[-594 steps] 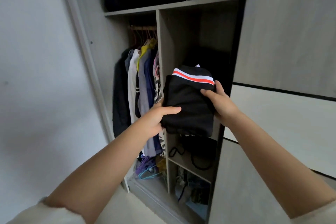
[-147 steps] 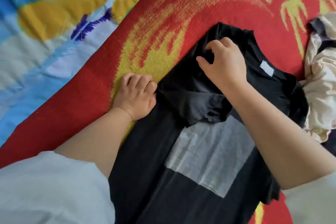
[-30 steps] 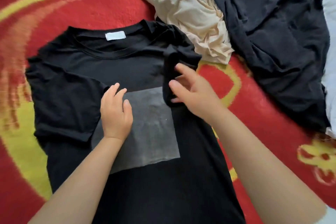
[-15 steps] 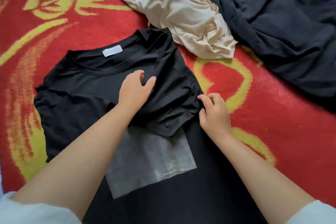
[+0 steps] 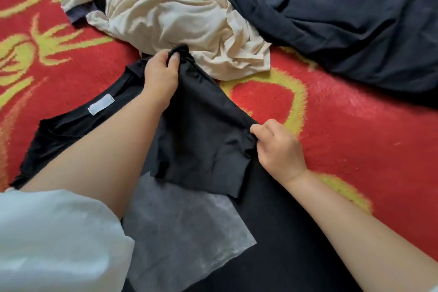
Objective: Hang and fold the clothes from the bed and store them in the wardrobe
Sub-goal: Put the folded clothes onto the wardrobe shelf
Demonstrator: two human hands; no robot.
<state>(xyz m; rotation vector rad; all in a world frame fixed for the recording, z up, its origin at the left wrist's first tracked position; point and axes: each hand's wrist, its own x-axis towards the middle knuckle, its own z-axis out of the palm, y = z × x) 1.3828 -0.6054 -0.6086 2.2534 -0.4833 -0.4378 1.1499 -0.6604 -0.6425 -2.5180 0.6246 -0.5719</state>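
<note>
Three garments on show here, all spread over one red plush blanket with yellow flourishes: one black cotton T-shirt with a pale grey square print in the centre and lower middle of the frame, one crumpled cream garment at the upper middle, and one large dark navy garment heaped across the upper right. Two hands are at work, both on the black shirt. The left hand, reaching up from the lower left past a white sleeve, has thumb and fingers pinched tight on the shoulder edge of the shirt, right where it touches the cream garment. The right hand, at centre right, has its fingers curled, nipping the outer fold of the black sleeve flap. That flap lies stretched between the two grips, folded inward over the shirt's body and overlapping the top edge of the grey square. One small white label shows at the neckline, centre left. The shirt's body runs down out of the bottom of the frame, flat on the blanket.
</note>
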